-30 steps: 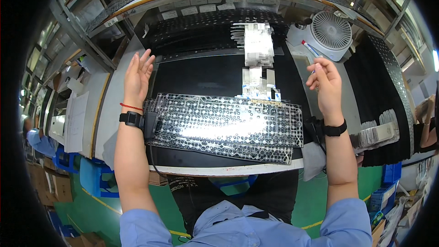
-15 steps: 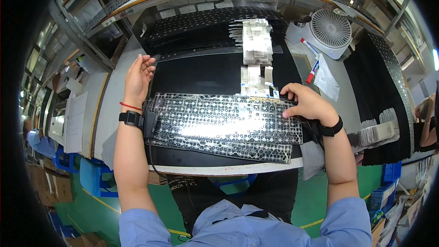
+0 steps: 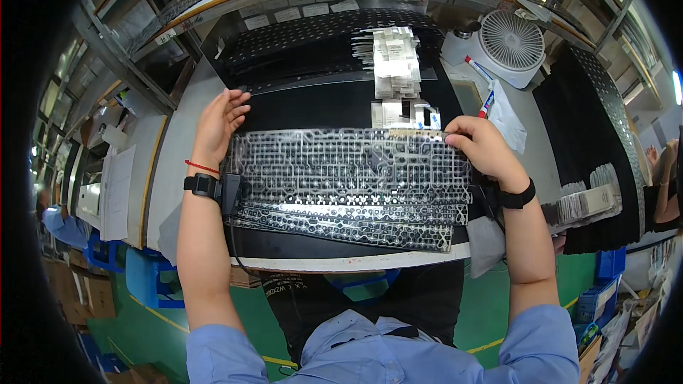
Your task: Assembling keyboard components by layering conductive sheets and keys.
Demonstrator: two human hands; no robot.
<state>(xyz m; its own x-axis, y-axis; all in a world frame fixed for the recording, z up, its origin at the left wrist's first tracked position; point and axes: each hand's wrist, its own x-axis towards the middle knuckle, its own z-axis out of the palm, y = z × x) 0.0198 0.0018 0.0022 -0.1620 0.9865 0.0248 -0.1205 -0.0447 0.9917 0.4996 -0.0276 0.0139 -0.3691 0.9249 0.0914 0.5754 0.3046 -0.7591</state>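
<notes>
Well, right fingers [image 3: 464, 124] clamp a patterned sheet [image 3: 341, 163], left fingers [image 3: 233, 102] apart, crate [image 3: 592, 306] contents unclear.

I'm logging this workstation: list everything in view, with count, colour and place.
Patterned sheets: at least three, clear and silvery, over black work surface
Strips: many, white, piled beyond the sheets
Fan: one, white, upper right
Markers: two, red-ended, near fan
Shelving: count unclear, grey, upper left
Boxes: several, brown, lower left
Co-worker's sleeve: one, blue, far left
Wristbands: two, black, one per wrist
Left hand: one, bare, open beside sheets' left end
Right hand: one, bare, pinching top sheet's far right corner
</notes>
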